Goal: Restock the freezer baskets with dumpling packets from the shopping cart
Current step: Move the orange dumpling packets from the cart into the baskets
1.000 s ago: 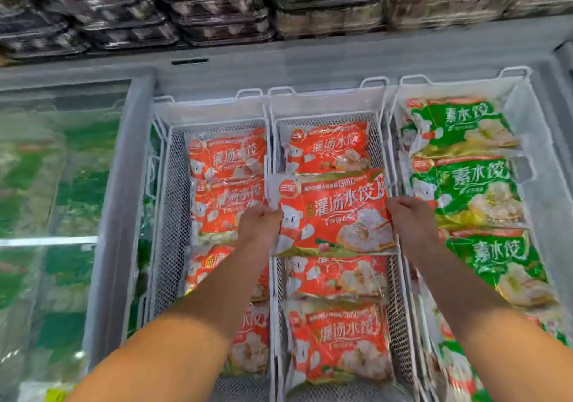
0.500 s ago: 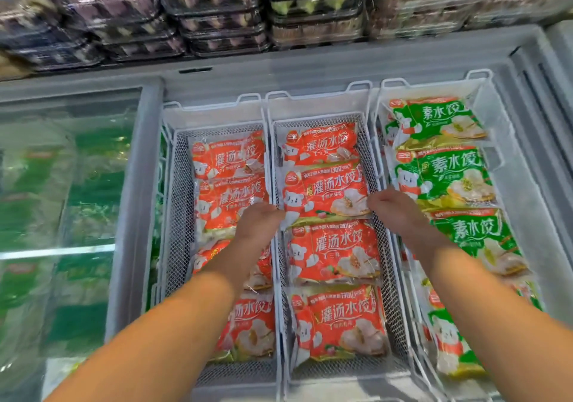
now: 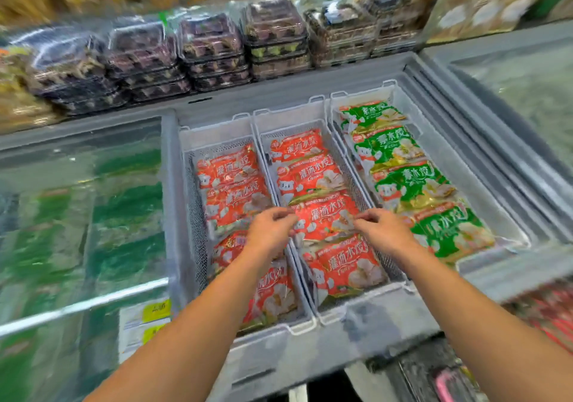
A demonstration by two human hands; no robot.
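Three white wire freezer baskets stand side by side in the open chest freezer. The left basket (image 3: 189, 184) and the middle basket (image 3: 356, 184) hold rows of red dumpling packets. The right basket (image 3: 483, 203) holds green packets (image 3: 409, 184). My left hand (image 3: 270, 231) hovers over the divider between the left and middle baskets, fingers loosely curled, holding nothing. My right hand (image 3: 384, 231) hangs over the right edge of the middle basket, also free. Between them lies a red packet (image 3: 325, 218), third from the back. The shopping cart is out of view.
A sliding glass lid (image 3: 80, 215) covers the freezer's left section, with green packets under it. Another glass lid (image 3: 527, 91) lies at the right. Stacked clear trays of food (image 3: 210, 51) line the ledge behind the freezer. The freezer's front rim (image 3: 341, 333) is near my forearms.
The red packet I held by both sides now lies in the middle basket. Both hands have let go and pulled back toward me. The view has tilted up and backed away.
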